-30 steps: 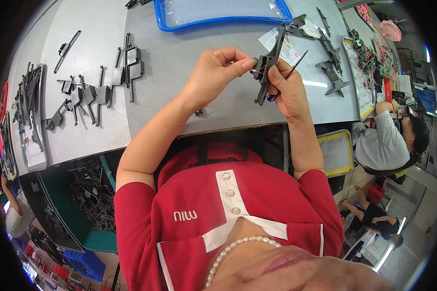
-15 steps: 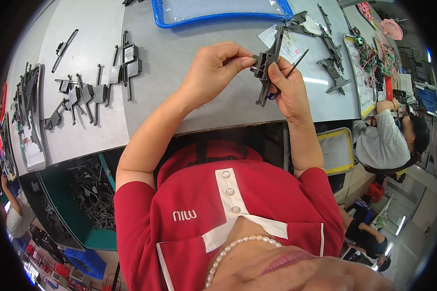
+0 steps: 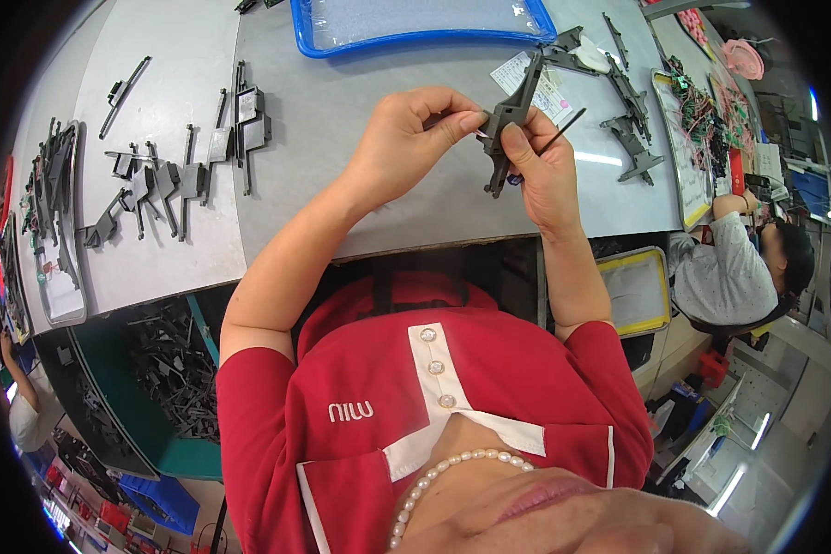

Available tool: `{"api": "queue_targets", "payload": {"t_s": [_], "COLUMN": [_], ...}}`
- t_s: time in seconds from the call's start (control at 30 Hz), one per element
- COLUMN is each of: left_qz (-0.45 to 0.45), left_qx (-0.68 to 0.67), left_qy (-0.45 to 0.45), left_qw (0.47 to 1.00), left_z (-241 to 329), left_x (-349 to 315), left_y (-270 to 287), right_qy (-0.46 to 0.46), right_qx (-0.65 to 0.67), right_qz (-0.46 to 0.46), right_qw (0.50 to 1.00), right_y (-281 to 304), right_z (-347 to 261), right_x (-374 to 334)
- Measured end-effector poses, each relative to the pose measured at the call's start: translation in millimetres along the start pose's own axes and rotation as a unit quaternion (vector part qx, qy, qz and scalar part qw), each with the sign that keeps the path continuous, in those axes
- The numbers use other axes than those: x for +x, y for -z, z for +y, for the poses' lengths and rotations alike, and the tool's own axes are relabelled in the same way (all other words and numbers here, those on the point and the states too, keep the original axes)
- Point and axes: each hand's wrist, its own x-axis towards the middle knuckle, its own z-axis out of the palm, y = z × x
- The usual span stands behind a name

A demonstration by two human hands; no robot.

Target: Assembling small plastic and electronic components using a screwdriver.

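Observation:
My right hand (image 3: 547,175) grips a dark grey plastic part (image 3: 511,118), long and narrow with a wider middle, tilted above the table. A thin black rod (image 3: 563,131) sticks out past the fingers of that hand; its other end is hidden. At the part's left side, my left hand (image 3: 422,129) has thumb and forefinger pinched together. Something thin and pale shows at those fingertips, too small to name. Under the right hand lies a white paper slip (image 3: 531,85) with a pinkish mark.
Several similar dark parts lie right (image 3: 632,148) and left (image 3: 162,180) on the grey table (image 3: 342,92). A blue-rimmed tray (image 3: 425,39) stands at the back. Wires fill a tray (image 3: 667,102) at right, beside a co-worker (image 3: 725,263). A green bin (image 3: 180,457) below holds many parts.
The grey part has turned in my right hand, so a smoother side now shows. My left fingertips have stayed against its edge, slightly lower.

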Motion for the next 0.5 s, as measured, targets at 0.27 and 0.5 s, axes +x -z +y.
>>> {"api": "queue_targets", "payload": {"t_s": [0.27,0.5], "left_qz": [0.01,0.056], "left_qx": [-0.073,-0.356], "left_qy": [-0.069,-0.099], "left_qw": [0.995,0.928], "left_z": [-8.0,-0.4], "left_x": [1.6,9.4], "left_y": [-1.1,6.3], "right_qy": [0.092,0.081], "right_qx": [-0.323,-0.13], "right_qz": [0.001,0.078], "right_qw": [0.942,0.985], "right_y": [-10.9,5.7], "right_z": [-2.7,-0.5], "right_x": [-3.2,-3.8]}}
